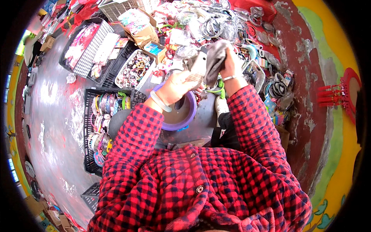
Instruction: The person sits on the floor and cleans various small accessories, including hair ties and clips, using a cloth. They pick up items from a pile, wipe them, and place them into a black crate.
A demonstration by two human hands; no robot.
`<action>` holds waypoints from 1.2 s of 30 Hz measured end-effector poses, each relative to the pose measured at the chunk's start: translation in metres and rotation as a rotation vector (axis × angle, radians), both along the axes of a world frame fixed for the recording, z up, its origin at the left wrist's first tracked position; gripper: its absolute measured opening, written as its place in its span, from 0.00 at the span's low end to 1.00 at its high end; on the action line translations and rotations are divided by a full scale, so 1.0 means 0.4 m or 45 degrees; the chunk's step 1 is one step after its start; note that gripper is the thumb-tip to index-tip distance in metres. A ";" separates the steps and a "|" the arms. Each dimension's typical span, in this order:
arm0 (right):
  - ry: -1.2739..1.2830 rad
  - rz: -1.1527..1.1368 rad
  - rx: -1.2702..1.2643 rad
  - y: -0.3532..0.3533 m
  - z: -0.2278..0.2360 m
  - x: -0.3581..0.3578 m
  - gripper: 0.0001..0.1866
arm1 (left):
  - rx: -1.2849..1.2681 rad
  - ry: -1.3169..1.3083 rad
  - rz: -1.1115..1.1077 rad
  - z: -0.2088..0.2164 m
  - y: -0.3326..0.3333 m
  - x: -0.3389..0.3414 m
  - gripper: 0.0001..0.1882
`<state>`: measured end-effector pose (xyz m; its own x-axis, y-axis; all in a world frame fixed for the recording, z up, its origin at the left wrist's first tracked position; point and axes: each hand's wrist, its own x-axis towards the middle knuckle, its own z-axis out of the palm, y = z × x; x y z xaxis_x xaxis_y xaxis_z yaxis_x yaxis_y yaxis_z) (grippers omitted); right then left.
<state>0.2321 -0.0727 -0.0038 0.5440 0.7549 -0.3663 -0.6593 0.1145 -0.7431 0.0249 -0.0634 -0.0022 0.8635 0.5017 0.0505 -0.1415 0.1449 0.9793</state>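
Note:
Above a purple basin, both my hands are raised in front of me. My left hand is closed on a light plaid cloth piece with a small dark dot. My right hand grips a dark grey-brown cloth piece, bunched and held upright. The two pieces touch or nearly touch; I cannot tell whether they are joined. Brownish contents, hard to make out, show inside the basin. A green strip lies just below the grey cloth.
A heap of bagged hair accessories spreads beyond my hands. To the left stand a white basket of small hair ties, a black crate of headbands and a dark crate of pink packets. A red tasselled ornament is at the right.

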 end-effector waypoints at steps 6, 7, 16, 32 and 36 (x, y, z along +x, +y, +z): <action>-0.518 0.249 0.220 -0.041 0.081 -0.016 0.14 | -0.348 -0.090 0.214 0.025 0.016 -0.004 0.16; -0.804 0.330 0.153 -0.047 0.084 -0.031 0.12 | -0.374 -0.084 0.231 0.028 0.016 -0.002 0.16; -2.317 0.521 0.519 -0.031 -0.024 -0.136 0.23 | -0.795 -0.376 0.400 -0.016 0.029 0.004 0.15; -2.739 0.786 0.393 -0.080 0.039 -0.165 0.29 | -0.873 -0.589 0.445 -0.032 0.064 -0.007 0.19; -2.655 0.705 0.341 -0.069 0.029 -0.156 0.26 | -1.009 -0.602 0.286 -0.046 0.060 0.003 0.19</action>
<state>0.1698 -0.1003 0.0078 -0.3226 0.8510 0.4143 0.8635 0.4439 -0.2395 0.0261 -0.0395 -0.0208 0.7200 0.6917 -0.0559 -0.6034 0.6639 0.4417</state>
